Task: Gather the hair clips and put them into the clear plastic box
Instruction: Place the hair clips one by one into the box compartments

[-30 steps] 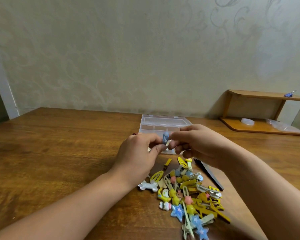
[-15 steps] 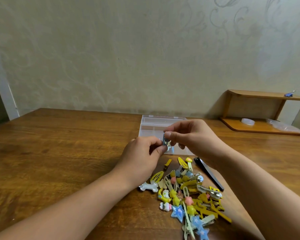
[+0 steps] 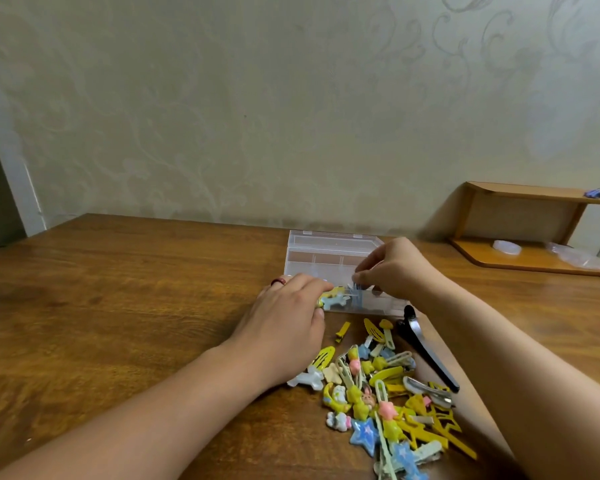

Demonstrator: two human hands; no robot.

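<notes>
Your left hand (image 3: 284, 327) sits on the wooden surface (image 3: 118, 306) at about 9 o'clock from the clear plastic box (image 3: 329, 258), with a dark red ring (image 3: 278, 281) on one finger. Its grip looks curled around something yellow and pale blue (image 3: 331, 298) right at the box's near left corner, probably a clip, but it's blurry so I can't tell exactly how you've got it.

Your right hand (image 3: 399, 268) is over the box's near right part, fingers pointing down and pinching a small blue clip (image 3: 356, 292) just above the front compartment. Whether it's touching the box bottom, can't tell.

The box is open, lid standing up at 12 o'clock toward the wall.

The rest of the hair clips (image 3: 381, 393) are in a loose pile on the surface at 6 o'clock from the box, between your forearms: yellow snap clips, blue stars, a white bone shape. A long black clip (image 3: 426, 348) lies at the pile's 2 o'clock edge, beside your right forearm.

Far right, at 3 o'clock, there's a small wooden shelf (image 3: 534, 230).
</notes>
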